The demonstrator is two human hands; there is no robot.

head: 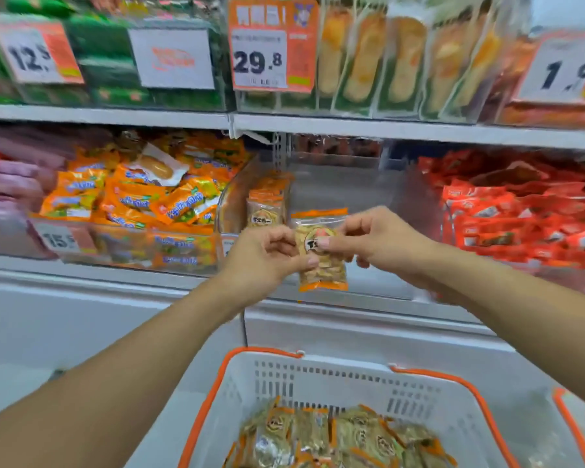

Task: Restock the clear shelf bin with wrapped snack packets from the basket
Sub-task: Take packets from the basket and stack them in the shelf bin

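Observation:
A wrapped snack packet (321, 265), clear with orange ends and a round dark label, hangs upright in front of the clear shelf bin (368, 190). My left hand (267, 256) pinches its left edge and my right hand (379, 241) pinches its right edge. Inside the bin, at its left side, stand a few packets of the same kind (265, 206); the rest of the bin shows bare. Below me the white basket (318, 376) with orange handles holds several more such packets (338, 437).
A bin of orange snack bags (132, 204) sits left of the clear bin, and red packets (520, 211) fill the bin on the right. An upper shelf (284, 125) with price tags and long packets overhangs. A white freezer top (81, 315) lies below the shelf.

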